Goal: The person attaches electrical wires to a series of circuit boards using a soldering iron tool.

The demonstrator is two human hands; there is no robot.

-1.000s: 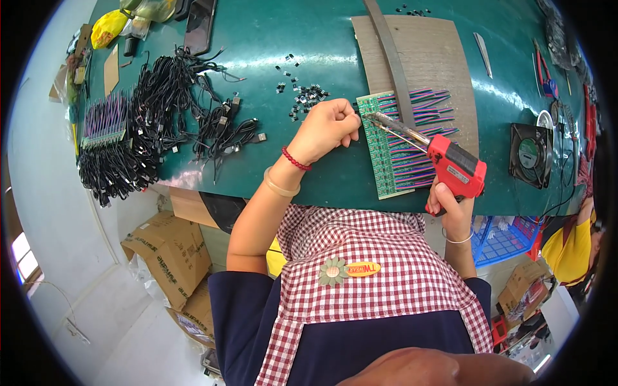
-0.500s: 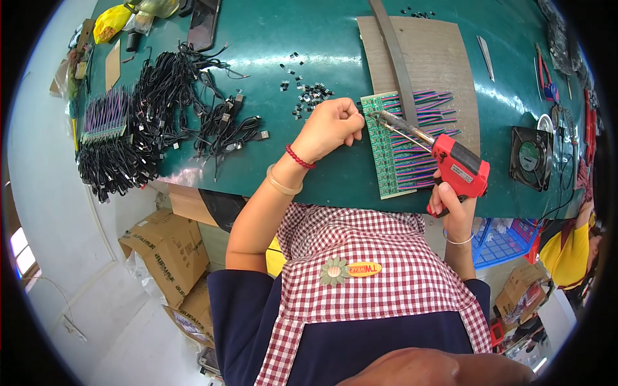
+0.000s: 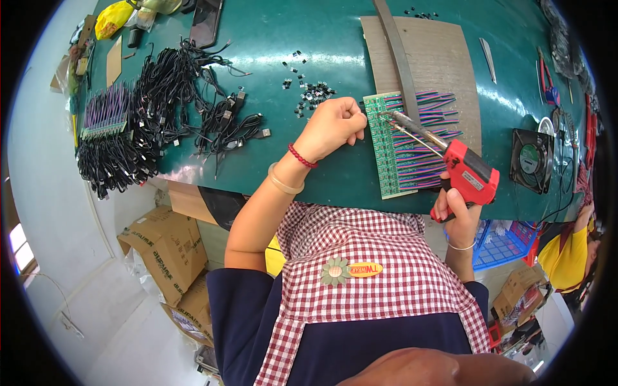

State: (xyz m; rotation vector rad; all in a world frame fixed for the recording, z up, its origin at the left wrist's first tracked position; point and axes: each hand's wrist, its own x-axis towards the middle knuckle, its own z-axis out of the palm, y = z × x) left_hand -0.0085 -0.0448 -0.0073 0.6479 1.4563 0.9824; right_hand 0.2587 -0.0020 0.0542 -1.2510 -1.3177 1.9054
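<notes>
A red and black soldering gun [image 3: 473,172] is gripped in my right hand [image 3: 458,211]. Its metal tip reaches left over the upper part of a green circuit board panel [image 3: 386,157]. Rows of thin coloured wires [image 3: 421,166] run rightward from that panel. Beside the panel's upper left edge, my left hand [image 3: 338,127] is closed in a pinch; anything between its fingertips is hidden. Small black parts with light metal ends [image 3: 315,94] lie scattered just beyond my left hand.
The panel's wires lie on a brown board [image 3: 444,58], with a metal bar [image 3: 394,51] across it. Black cables [image 3: 164,96] are heaped at the left. A fan [image 3: 532,161], tweezers [image 3: 488,59] and pliers [image 3: 546,74] lie at the right. A phone [image 3: 206,22] is at the back.
The soldering gun and my right hand have shifted slightly right, drawing the tip back from the panel's left side. My left hand has barely moved and stays pinched.
</notes>
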